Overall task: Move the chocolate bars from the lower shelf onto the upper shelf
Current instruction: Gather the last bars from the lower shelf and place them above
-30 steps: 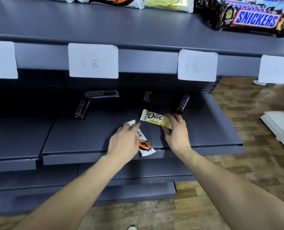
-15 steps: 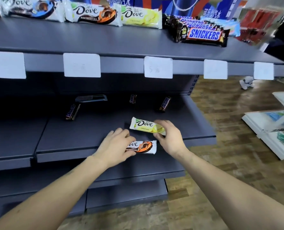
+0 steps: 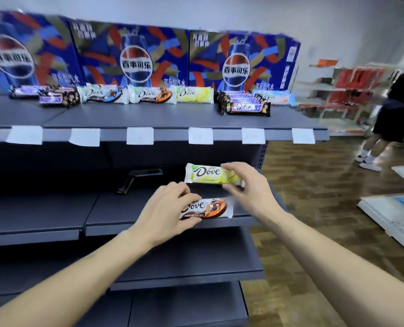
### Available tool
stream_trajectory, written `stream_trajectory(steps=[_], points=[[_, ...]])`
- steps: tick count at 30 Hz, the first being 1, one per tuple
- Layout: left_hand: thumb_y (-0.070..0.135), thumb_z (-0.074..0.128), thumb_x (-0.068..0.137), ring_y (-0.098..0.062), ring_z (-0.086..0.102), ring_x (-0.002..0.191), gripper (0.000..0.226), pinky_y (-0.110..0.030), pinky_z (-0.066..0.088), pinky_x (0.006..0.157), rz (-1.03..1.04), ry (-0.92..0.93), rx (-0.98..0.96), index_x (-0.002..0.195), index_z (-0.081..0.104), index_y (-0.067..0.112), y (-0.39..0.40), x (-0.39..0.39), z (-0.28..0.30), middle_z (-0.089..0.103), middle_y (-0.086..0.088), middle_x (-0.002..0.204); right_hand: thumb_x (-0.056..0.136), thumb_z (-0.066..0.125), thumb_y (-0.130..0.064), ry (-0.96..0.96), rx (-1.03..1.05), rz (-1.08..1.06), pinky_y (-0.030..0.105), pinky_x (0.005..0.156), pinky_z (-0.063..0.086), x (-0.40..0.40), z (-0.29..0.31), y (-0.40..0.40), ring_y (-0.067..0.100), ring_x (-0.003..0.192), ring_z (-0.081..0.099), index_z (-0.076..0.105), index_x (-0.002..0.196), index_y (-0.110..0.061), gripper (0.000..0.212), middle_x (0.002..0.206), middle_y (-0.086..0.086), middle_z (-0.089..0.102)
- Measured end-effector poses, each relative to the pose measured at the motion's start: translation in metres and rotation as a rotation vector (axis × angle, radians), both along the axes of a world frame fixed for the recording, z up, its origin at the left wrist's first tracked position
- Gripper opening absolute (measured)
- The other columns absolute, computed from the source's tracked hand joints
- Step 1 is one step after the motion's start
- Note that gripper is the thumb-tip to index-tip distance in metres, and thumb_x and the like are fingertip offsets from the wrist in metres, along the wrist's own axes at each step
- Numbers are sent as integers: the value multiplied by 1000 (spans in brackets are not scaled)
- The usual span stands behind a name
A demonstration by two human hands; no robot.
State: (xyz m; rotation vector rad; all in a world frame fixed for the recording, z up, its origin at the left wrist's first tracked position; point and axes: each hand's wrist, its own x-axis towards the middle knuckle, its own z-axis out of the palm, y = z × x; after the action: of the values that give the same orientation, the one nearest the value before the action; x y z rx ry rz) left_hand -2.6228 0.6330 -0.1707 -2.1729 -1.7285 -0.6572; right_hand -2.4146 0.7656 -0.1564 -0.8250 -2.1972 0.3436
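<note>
My left hand (image 3: pixel 165 210) grips an orange-and-brown Dove bar (image 3: pixel 210 208) by its left end, just above the front of the lower shelf (image 3: pixel 116 208). My right hand (image 3: pixel 245 187) pinches the right end of a yellow-green Dove bar (image 3: pixel 208 173), lifted clear of that shelf. A dark Snickers bar (image 3: pixel 125 186) and a dark flat pack (image 3: pixel 145 172) lie at the back of the lower shelf. On the upper shelf (image 3: pixel 149 118) stand three Dove bars (image 3: pixel 150 95) and a stack of Snickers (image 3: pixel 245 105).
Blue Pepsi cartons (image 3: pixel 134 55) line the back of the upper shelf. White price tags (image 3: pixel 140 135) hang on its front edge. A person (image 3: pixel 394 114) stands at the right on the wooden floor. A white low platform (image 3: pixel 394 213) lies at the right.
Both hands have lifted their Dove bars up off the lower shelf. The camera has tilted upward, bringing the upper shelf and Pepsi cartons into view.
</note>
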Motion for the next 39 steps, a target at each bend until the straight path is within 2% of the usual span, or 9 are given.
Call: stream_trajectory(steps=[6, 14, 18, 21, 27, 32, 36, 39], points=[[51, 70, 76, -14, 48, 82, 47, -29, 40, 74, 66, 35, 125, 116, 65, 26, -24, 11, 60, 53, 7, 96, 84, 74, -17, 45, 130, 24, 31, 103, 42, 8, 65, -18, 13, 119, 54, 61, 128, -23, 46, 126, -8, 61], [49, 73, 75, -18, 53, 88, 49, -35, 46, 77, 244, 31, 178, 120, 64, 29, -43, -8, 117, 54, 5, 100, 83, 76, -21, 49, 150, 29, 24, 97, 45, -10, 116, -19, 6, 114, 55, 61, 126, -30, 47, 124, -15, 61], [47, 73, 76, -20, 53, 89, 48, -36, 44, 79, 269, 77, 215, 120, 64, 28, -35, -23, 133, 54, 3, 101, 82, 76, -22, 32, 140, 10, 20, 89, 44, -26, 127, -11, 5, 109, 57, 62, 125, -31, 47, 120, -16, 63], [45, 73, 77, -19, 52, 90, 48, -34, 40, 82, 267, 73, 229, 120, 64, 27, -21, -37, 140, 54, 3, 103, 82, 75, -27, -4, 141, -21, 22, 85, 46, -41, 131, 1, 6, 108, 58, 62, 125, -35, 46, 119, -17, 64], [42, 75, 76, -18, 50, 93, 45, -30, 37, 80, 263, 38, 235, 118, 65, 27, 17, -76, 152, 52, 4, 99, 81, 76, -31, -67, 96, -107, 32, 89, 49, -77, 139, 39, 13, 110, 59, 61, 124, -35, 46, 121, -12, 65], [42, 73, 77, -16, 46, 87, 43, -28, 30, 73, 252, 72, 217, 118, 65, 28, 54, -120, 159, 49, 6, 95, 81, 75, -31, -190, 122, -176, 33, 92, 46, -109, 144, 80, 18, 118, 55, 61, 127, -32, 48, 125, -7, 64], [43, 71, 78, -17, 46, 88, 44, -29, 31, 74, 245, 77, 211, 119, 64, 28, 83, -147, 165, 48, 6, 94, 80, 77, -31, -211, 127, -252, 36, 100, 42, -131, 147, 106, 24, 126, 49, 62, 126, -32, 49, 130, 1, 61], [42, 71, 77, -18, 46, 90, 44, -29, 33, 75, 240, 79, 196, 118, 64, 28, 104, -161, 166, 48, 5, 94, 79, 76, -32, -249, 125, -306, 37, 99, 42, -145, 146, 124, 26, 126, 49, 63, 125, -33, 47, 130, 5, 60]])
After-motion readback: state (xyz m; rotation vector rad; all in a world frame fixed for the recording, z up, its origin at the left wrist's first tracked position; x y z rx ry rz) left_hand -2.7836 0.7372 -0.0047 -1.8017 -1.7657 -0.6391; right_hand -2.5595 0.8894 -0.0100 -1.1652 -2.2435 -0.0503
